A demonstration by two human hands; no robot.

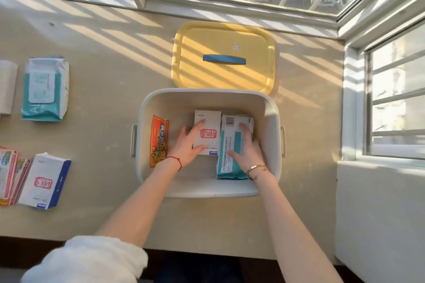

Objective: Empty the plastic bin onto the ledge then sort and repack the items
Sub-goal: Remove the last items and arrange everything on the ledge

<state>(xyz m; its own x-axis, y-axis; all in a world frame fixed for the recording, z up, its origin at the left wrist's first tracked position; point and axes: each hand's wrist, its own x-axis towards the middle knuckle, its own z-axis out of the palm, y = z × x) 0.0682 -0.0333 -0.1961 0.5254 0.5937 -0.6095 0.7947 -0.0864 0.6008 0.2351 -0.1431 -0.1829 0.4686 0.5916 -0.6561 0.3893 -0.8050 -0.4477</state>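
Note:
The white plastic bin (269, 108) stands open on the beige ledge (103, 53). Inside it lie an orange packet (158, 140) at the left, a white box with a red stamp mark (207, 122) in the middle and a teal-and-white wipes pack (232, 145) at the right. My left hand (187, 145) grips the white box at its left side, thumb across the lower edge. My right hand (247, 147) rests flat on the teal pack, fingers spread.
The bin's yellow lid (224, 76) with a blue handle lies just behind the bin. On the ledge at the left lie a teal wipes pack (44, 89), a white-and-blue box (43, 181), pink-edged packets (9, 174) and a white item (7, 85). Windows enclose the back and right.

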